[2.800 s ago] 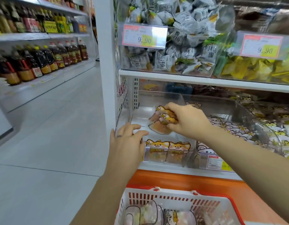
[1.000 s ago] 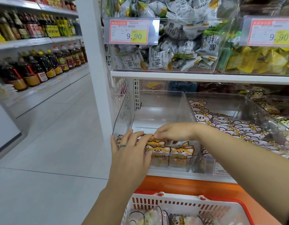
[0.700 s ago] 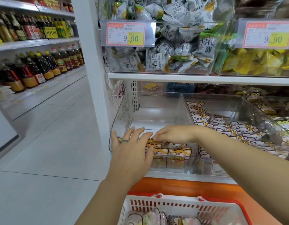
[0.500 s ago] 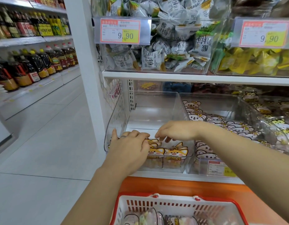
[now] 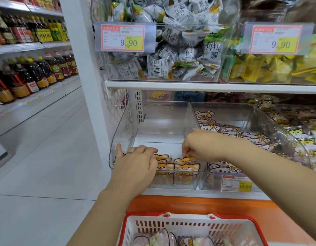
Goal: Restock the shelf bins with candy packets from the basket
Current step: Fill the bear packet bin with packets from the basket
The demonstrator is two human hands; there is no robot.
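Observation:
The clear shelf bin (image 5: 125,132) on the lower shelf holds a front row of candy packets (image 5: 187,166) printed with orange fox faces; its back half is bare. My left hand (image 5: 136,167) rests over the bin's front left corner, thumb on the rim and fingers lying on the packets. My right hand (image 5: 198,148) reaches in from the right, and its fingertips pinch the top edge of one fox packet. The red and white basket (image 5: 171,225) sits below, with several candy packets (image 5: 159,239) inside.
To the right stands a second clear bin (image 5: 260,121) full of bear-face packets, with a price tag (image 5: 237,183) on its front. Full candy bins (image 5: 162,55) fill the shelf above. An orange ledge (image 5: 207,205) runs under the shelf. An aisle with bottle shelves (image 5: 29,73) lies left.
My right hand has shifted a little right along the packet row and turned its fingertips down onto a packet. My left hand stays at the bin's front corner.

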